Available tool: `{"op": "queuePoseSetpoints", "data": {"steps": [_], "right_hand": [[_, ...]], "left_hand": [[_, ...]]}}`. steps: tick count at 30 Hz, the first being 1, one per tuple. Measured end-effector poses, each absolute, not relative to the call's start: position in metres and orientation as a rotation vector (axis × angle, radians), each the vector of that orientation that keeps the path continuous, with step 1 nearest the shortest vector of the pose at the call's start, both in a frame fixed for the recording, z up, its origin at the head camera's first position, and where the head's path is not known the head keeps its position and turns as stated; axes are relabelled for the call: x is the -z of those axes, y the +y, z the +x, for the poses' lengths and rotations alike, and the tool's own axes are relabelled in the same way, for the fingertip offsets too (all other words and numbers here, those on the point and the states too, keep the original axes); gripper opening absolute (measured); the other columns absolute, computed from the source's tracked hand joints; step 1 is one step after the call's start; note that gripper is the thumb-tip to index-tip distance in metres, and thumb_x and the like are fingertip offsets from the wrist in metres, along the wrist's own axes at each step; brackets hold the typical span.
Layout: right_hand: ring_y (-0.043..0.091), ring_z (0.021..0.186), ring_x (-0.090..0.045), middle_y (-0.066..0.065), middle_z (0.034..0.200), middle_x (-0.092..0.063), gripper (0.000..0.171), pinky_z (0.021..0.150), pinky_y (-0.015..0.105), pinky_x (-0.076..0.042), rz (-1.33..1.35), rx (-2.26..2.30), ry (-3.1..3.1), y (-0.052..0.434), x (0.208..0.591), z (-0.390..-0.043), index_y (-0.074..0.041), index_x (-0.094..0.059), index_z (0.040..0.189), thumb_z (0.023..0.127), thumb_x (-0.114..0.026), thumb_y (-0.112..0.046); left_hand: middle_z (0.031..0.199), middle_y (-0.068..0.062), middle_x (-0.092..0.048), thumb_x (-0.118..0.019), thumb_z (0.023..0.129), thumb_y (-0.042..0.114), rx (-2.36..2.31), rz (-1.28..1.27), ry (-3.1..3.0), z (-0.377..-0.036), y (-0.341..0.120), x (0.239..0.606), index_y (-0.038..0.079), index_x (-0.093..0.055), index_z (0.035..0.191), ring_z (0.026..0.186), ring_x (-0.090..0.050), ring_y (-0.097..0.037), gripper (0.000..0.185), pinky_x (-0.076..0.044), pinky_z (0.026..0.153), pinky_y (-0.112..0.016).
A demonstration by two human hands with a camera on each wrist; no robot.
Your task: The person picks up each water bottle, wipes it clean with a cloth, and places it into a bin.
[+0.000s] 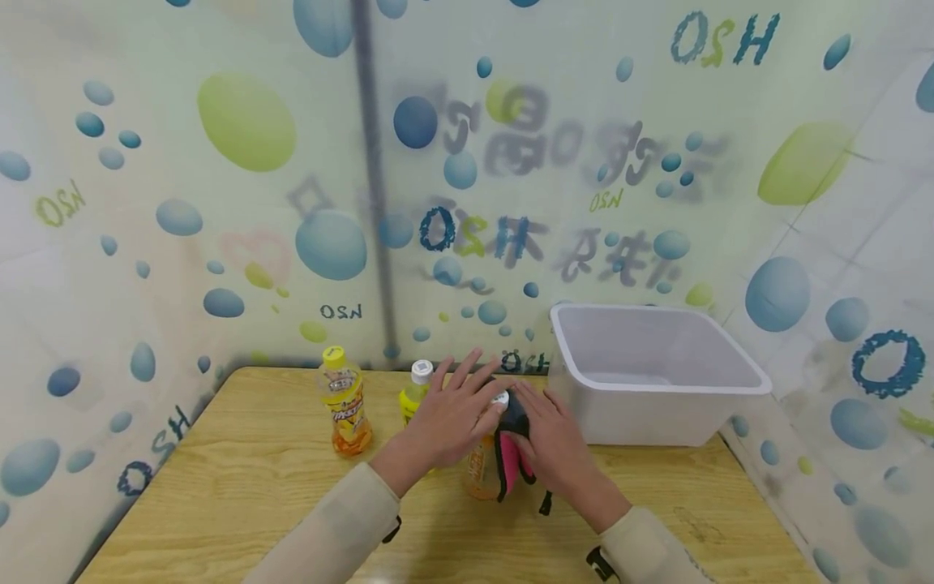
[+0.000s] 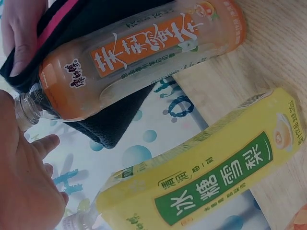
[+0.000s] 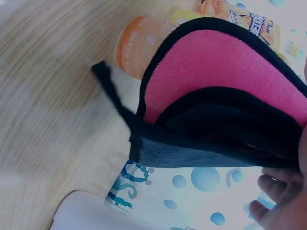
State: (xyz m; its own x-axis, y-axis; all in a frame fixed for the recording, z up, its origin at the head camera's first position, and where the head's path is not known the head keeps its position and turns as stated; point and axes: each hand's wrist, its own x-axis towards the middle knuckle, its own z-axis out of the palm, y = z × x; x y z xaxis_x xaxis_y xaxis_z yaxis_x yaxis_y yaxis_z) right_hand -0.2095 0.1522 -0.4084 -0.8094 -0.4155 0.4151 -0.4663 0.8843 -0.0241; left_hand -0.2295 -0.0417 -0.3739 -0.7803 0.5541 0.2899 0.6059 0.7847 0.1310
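Centre of the bench (image 1: pixel 241 478), an orange drink bottle (image 1: pixel 481 470) stands upright, and both hands are on it. The left hand (image 1: pixel 456 410) lies over the top with fingers spread and straight, seemingly steadying the bottle rather than gripping it; the white cap (image 1: pixel 500 398) peeks out beside it. The right hand (image 1: pixel 550 442) presses a black-and-pink cloth (image 1: pixel 511 454) against the bottle's side, fingers wrapped over the fabric so it stays flat against the plastic. Behind, a yellow bottle (image 1: pixel 414 393) and another orange one (image 1: pixel 344 403) wait apart. A white tub (image 1: pixel 657 373) sits to the right, near the wall.
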Motion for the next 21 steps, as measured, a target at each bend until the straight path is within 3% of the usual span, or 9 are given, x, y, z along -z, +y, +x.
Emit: {"op": "queuePoseSetpoints", "data": {"steps": [9,14,18,21], "right_hand": [[0.026,0.144,-0.036,0.012,0.156,-0.038,0.069,0.117,0.048,-0.029,0.656,-0.211,-2.760,0.158,0.417,-0.214,0.001,-0.035,0.149,0.095,-0.060,-0.035],[0.026,0.142,-0.040,0.013,0.153,-0.041,0.069,0.117,0.049,-0.030,0.660,-0.314,-2.820,0.164,0.428,-0.219,-0.001,-0.035,0.149,0.095,-0.061,-0.035],[0.025,0.141,-0.041,0.013,0.152,-0.043,0.067,0.118,0.048,-0.028,0.691,-0.282,-2.895,0.167,0.445,-0.222,-0.001,-0.040,0.146,0.095,-0.059,-0.040],[0.025,0.141,-0.041,0.014,0.151,-0.044,0.061,0.118,0.048,-0.029,0.734,-0.184,-2.936,0.167,0.462,-0.223,0.003,-0.054,0.134,0.096,-0.055,-0.044]], "left_hand": [[0.162,0.003,-0.025,-0.022,0.106,0.045,0.306,-0.913,-2.736,-0.229,-0.042,0.373,0.031,-0.037,0.150,0.154,-0.006,-0.024,0.049,-0.009,0.120,-0.057],[0.162,0.004,-0.025,-0.023,0.106,0.045,0.310,-0.919,-2.732,-0.229,-0.043,0.372,0.031,-0.038,0.149,0.154,-0.007,-0.023,0.048,-0.010,0.120,-0.057],[0.162,0.003,-0.025,-0.025,0.106,0.044,0.324,-0.930,-2.717,-0.228,-0.043,0.373,0.031,-0.039,0.149,0.154,-0.009,-0.023,0.047,-0.011,0.120,-0.057],[0.162,0.003,-0.025,-0.025,0.106,0.043,0.341,-0.941,-2.708,-0.228,-0.043,0.374,0.032,-0.038,0.149,0.154,-0.009,-0.024,0.046,-0.012,0.120,-0.057]]}}
